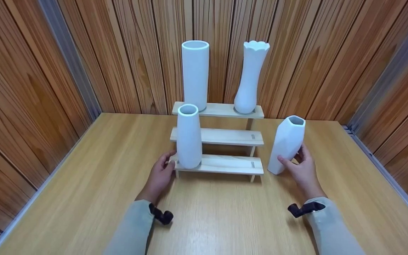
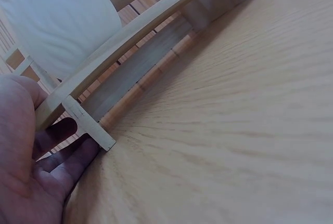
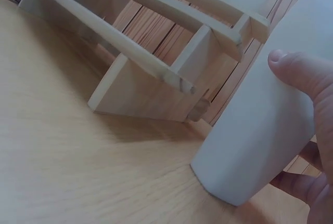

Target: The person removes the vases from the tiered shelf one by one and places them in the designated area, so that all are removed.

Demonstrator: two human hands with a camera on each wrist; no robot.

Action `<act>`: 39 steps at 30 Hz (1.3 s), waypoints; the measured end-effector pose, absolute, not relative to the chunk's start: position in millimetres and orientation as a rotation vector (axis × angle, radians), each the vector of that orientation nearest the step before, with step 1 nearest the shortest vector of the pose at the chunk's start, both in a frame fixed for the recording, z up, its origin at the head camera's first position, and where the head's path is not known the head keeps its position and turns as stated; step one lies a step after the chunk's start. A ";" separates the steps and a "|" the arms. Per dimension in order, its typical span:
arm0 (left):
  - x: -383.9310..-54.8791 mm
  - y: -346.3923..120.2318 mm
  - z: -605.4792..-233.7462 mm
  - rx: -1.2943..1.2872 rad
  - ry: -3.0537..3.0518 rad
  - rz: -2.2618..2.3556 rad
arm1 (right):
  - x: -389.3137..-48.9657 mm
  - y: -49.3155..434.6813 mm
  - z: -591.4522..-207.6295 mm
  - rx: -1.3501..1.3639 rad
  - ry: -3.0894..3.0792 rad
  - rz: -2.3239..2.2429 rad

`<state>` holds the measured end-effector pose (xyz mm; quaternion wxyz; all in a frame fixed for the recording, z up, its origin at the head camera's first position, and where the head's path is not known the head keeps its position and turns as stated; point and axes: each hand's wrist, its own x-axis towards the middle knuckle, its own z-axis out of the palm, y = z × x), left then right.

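Observation:
My left hand (image 1: 160, 175) grips the left end of the lowest step of a three-step wooden display stand (image 1: 230, 164). In the left wrist view, the thumb lies over the step (image 2: 99, 63) and the fingers reach under it. Just beside that hand, a tapered white vase (image 1: 189, 138) stands upright on the lowest step. To the right of the stand, my right hand (image 1: 305, 173) holds a faceted white vase (image 1: 285, 145), thumb on its near side and fingers behind. This vase leans slightly; whether its base (image 3: 218, 182) touches the table cannot be told.
On the top step stand a straight cylindrical white vase (image 1: 195, 76) at the left and a scalloped-rim white vase (image 1: 250, 78) at the right. The middle step (image 1: 225, 136) carries nothing. Wood-panelled walls (image 1: 147, 53) enclose the table (image 1: 94, 184) at the back and sides.

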<state>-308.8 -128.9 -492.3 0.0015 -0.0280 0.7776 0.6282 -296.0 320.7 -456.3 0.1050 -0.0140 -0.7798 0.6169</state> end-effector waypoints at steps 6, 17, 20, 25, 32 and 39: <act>-308.7 -130.5 -492.7 -0.074 2.445 1.974 | -297.5 319.0 -462.2 -0.044 -2.319 1.782; -308.7 -132.6 -491.8 -0.072 2.453 1.994 | -308.8 314.0 -464.0 -0.042 -2.309 1.763; -308.4 -132.4 -491.8 -0.104 2.440 1.970 | -313.2 314.3 -464.2 -0.062 -2.326 1.753; -307.8 -131.8 -492.2 -0.104 2.434 1.956 | -323.8 316.6 -463.8 -0.056 -2.343 1.732; -306.2 -130.5 -491.2 -0.076 2.454 1.936 | -336.5 321.7 -461.2 -0.057 -2.352 1.731; -305.2 -128.5 -490.5 -0.074 2.443 1.976 | -350.2 325.5 -458.6 -0.013 -2.346 1.744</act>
